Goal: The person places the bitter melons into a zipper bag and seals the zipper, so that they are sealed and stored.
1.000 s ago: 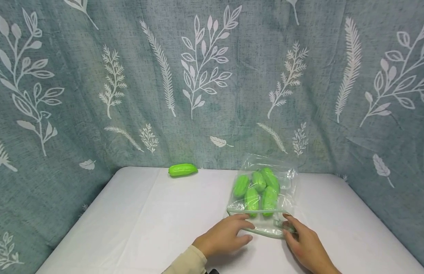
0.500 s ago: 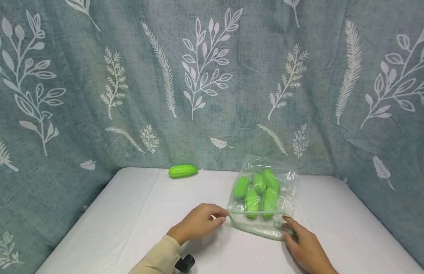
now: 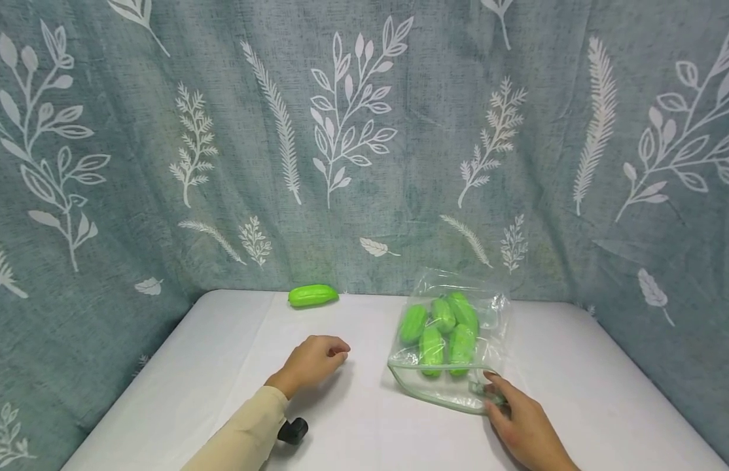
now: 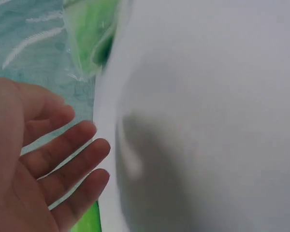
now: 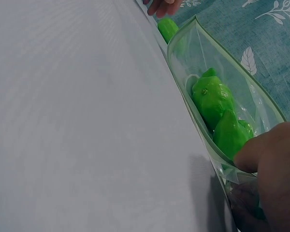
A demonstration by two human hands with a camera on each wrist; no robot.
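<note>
A clear zip bag (image 3: 497, 320) with a green-edged mouth lies on the table, holding several bright green cucumbers (image 3: 431, 347). Its mouth faces the person and gapes, as the right wrist view shows. My right hand (image 3: 526, 422) pinches the bag's rim at the right corner, thumb on the near side in the right wrist view. To the left of the bag, my left hand (image 3: 311, 363) hovers over the table, holding nothing; its fingers (image 4: 70, 186) are loosely bent and spread. One loose cucumber (image 3: 313, 296) lies beyond it at the table's back edge.
A white cloth covers the table (image 3: 223, 353). Behind its back edge hangs a blue-green curtain (image 3: 364, 163) with white leaf prints. A small black device (image 3: 292, 431) sits at the left wrist.
My left hand has left the bag's mouth and moved left and away from the person, toward the loose cucumber. The right hand keeps its hold on the bag's corner.
</note>
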